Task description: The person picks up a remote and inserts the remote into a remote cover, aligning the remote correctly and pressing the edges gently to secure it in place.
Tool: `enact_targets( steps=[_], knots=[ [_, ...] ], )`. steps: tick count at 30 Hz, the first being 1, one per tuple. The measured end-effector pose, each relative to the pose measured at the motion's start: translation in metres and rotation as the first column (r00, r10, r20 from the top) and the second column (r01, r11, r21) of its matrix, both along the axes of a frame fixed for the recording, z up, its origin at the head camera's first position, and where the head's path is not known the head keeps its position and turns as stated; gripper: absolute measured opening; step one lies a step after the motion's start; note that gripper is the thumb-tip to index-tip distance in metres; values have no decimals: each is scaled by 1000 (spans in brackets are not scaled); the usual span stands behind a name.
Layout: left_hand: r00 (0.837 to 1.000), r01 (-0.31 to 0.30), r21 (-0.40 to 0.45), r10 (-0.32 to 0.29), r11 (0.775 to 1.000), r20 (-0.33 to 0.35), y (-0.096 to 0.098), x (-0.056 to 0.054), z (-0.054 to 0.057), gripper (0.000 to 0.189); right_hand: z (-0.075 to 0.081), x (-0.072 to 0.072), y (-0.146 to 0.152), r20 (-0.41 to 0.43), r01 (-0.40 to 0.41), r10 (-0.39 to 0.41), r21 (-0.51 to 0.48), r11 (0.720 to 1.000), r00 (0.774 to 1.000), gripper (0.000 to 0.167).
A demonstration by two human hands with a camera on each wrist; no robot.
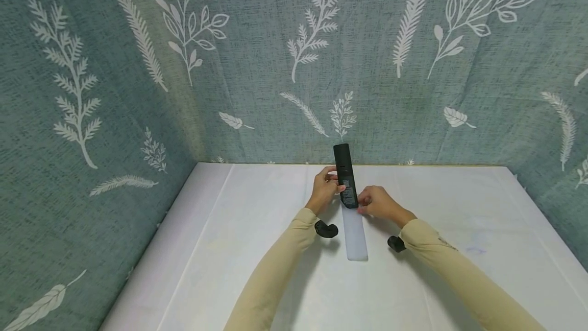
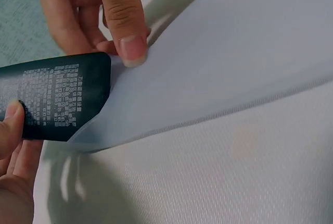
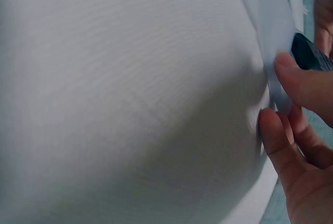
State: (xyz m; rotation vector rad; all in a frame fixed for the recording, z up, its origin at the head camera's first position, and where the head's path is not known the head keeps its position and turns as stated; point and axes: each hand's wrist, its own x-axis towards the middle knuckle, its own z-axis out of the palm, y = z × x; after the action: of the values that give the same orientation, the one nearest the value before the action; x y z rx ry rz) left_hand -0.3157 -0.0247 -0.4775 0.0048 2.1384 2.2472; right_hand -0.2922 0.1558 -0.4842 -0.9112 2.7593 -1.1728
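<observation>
A black remote control point(image 1: 344, 165), its printed label side up, points toward the back wall. My left hand point(image 1: 324, 189) grips it from the left, thumb on the label. Below its near end extends a long, translucent whitish sleeve point(image 1: 354, 236), flat and narrow. The remote's end corner sits at the sleeve's mouth and overlaps it in the left wrist view. With thumb and fingers, my right hand point(image 1: 377, 202) pinches the sleeve's edge beside the remote's end. In the right wrist view the thumb point(image 3: 295, 78) lies on the sleeve; the remote's far part is out of that view.
The white table point(image 1: 257, 208) ends at a back edge, close behind the hands. Green-grey curtain point(image 1: 257, 65) with white leaf prints hangs behind and at both sides. Black wrist-worn devices point(image 1: 326, 229) sit at both sleeve cuffs.
</observation>
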Motion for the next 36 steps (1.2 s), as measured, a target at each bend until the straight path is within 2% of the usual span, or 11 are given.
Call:
enact_targets(
  steps=[4,8,12,18,21,24,28,29,31,35,36],
  knots=[
    [1000,-10,-21,10,1000,-19,-1,0,0,51,-3,2,-3,-130,-6,8,21,1000,991,17],
    [999,-29,-28,28,999,-29,-3,0,0,53,-3,5,-4,-148,46,-44,13,999,988,20],
    [999,-27,-18,27,999,-38,-2,3,1,55,0,10,-5,-95,124,-126,-23,992,987,18],
    [998,-17,-49,13,999,-65,0,3,2,54,-1,14,-6,-34,196,-200,-88,977,979,16],
    [998,-12,-40,9,999,-68,-1,3,3,54,-3,15,-7,-30,203,-210,-141,969,977,15],
    [998,3,-40,-5,999,-60,-3,10,12,54,-4,15,-7,-17,194,-202,-209,958,979,14],
    [998,7,-60,-11,998,-59,-1,8,8,57,-3,16,-7,37,201,-198,-252,947,980,13],
    [996,10,-65,-15,998,-84,0,6,4,56,-2,16,-7,62,209,-199,-259,943,978,15],
    [997,3,-74,-9,997,-79,2,-1,-5,55,-2,15,-7,129,228,-199,-275,934,971,24],
    [997,-17,-125,8,992,-74,5,-2,-6,50,-2,12,-10,262,243,-160,-328,913,952,56],
    [998,-29,-149,21,988,-54,5,-1,-4,50,-3,11,-11,281,246,-153,-334,910,947,64]
  ],
)
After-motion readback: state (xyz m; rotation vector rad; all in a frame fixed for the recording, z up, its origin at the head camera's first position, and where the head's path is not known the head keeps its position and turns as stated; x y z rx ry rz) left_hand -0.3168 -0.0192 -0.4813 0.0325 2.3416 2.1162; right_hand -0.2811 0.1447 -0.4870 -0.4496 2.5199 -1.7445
